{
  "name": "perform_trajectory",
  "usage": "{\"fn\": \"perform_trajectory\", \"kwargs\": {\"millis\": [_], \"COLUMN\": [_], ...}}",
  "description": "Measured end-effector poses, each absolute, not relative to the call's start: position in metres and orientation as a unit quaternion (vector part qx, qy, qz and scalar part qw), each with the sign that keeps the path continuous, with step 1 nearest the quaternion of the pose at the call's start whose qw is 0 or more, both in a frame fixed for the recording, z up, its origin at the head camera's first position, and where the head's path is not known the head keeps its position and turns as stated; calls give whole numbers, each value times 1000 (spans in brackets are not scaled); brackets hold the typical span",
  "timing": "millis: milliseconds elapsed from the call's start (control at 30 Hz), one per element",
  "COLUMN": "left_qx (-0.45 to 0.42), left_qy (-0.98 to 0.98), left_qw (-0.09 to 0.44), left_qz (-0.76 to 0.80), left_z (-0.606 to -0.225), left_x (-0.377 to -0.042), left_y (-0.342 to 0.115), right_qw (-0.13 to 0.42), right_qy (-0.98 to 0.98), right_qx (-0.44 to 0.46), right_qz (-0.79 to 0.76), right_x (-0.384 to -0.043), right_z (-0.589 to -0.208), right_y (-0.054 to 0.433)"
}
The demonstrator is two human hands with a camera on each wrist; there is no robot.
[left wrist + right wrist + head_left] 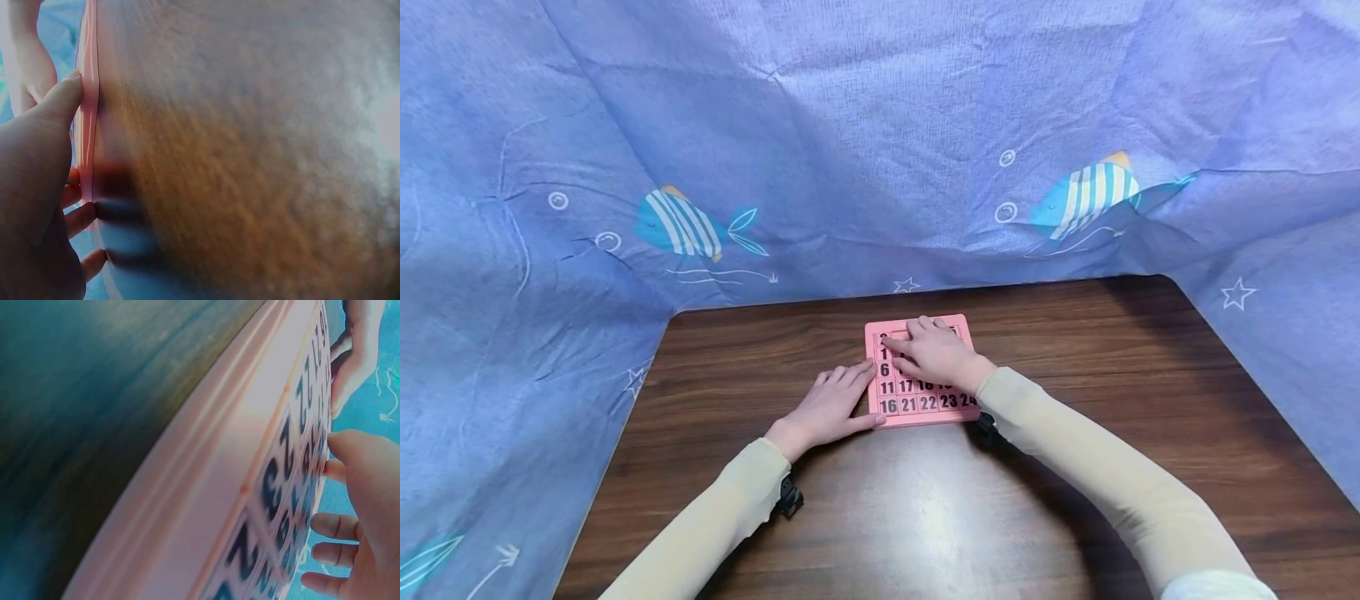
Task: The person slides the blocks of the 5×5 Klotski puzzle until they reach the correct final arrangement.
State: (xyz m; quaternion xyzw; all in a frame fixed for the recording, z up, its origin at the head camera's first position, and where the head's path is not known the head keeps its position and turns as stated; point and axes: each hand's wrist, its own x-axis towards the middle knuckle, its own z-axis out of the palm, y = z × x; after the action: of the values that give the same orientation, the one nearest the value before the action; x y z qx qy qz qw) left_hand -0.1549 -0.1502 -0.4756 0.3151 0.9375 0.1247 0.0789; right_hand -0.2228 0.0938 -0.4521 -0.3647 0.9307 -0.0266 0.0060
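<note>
A pink number slide puzzle (917, 414) lies flat on the table, its black-numbered tiles in rows inside a raised frame. My left hand (826, 408) rests at the puzzle's left side, thumb on the near left corner and the fingers spread along the edge. In the left wrist view the thumb touches the pink rim (90, 56). Over the upper rows lies my right hand (938, 354), index finger stretched to the tiles at upper left. It hides much of the upper rows. From the right wrist, the fingers (334, 553) appear extended and spread above the tiles.
The brown wood-grain table (737, 350) surrounds the puzzle, with a bright glare in front of it. A blue fabric with printed fish (880, 167) hangs behind and at the sides. Small black devices (790, 497) are worn under both wrists.
</note>
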Motion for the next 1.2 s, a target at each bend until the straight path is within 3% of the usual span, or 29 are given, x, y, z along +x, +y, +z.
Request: {"fn": "perform_trajectory", "kwargs": {"millis": [333,600,1033,1200], "left_qx": [306,315,308,310], "left_qy": [941,939,941,940], "left_qw": [88,81,91,91], "left_qz": [117,114,107,107], "left_z": [-469,-473,-474,-474], "left_x": [-156,-156,-154,-155], "left_y": [-154,-154,-150,-150], "right_qw": [-39,-22,-10,-20], "right_qy": [929,913,932,918], "right_qx": [-366,-408,-361,-395], "right_qz": [-30,-22,-13,-24], "right_x": [-225,-215,-228,-218], "right_z": [-457,-458,-458,-457], "right_y": [116,105,97,99]}}
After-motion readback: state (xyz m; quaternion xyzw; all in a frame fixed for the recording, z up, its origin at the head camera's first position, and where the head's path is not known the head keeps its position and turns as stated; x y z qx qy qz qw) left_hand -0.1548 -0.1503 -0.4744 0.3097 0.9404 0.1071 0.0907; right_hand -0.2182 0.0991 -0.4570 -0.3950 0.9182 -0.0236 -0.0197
